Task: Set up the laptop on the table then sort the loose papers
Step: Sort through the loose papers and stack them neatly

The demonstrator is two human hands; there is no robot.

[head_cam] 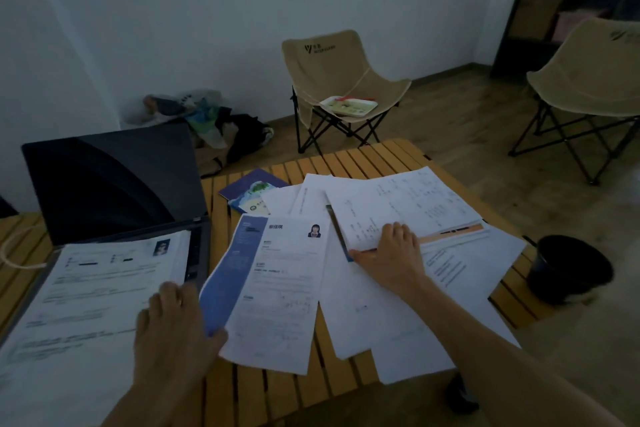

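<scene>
Sorting stage, judging by the layout: laptop [114,191] sits open at the desk's [363,156] far-left corner, screen dark; a white sheet [104,288] covers most of its keyboard and runs off toward the near-left edge; left hand [173,319] lies on that sheet's right margin, fingers loosely spread, thumb touching the left edge of the blue-banded sheet [273,288] — looks like a light pinch there, but I can't tell for sure; right hand [391,253] lies flat, fingers extended, pressing the near-left corner of the tabular sheet [401,204] on top of the loose pile [415,288] at the desk's right half; nothing gripped by it. Key relation: the blue-banded sheet lies between the two hands, long axis running near-to-far with a slight tilt to the right, left hand touching it, right hand just beside its far-right corner; so left is the nearer one to lift it. Booklets [252,194] at the far edge are half buried under paper; black cup [568,267] sits at the right edge, just beside the pile. Dim light; text unreadable; sheet count in the pile can't be made out; the near-left sheet is cut off by the frame.
</scene>
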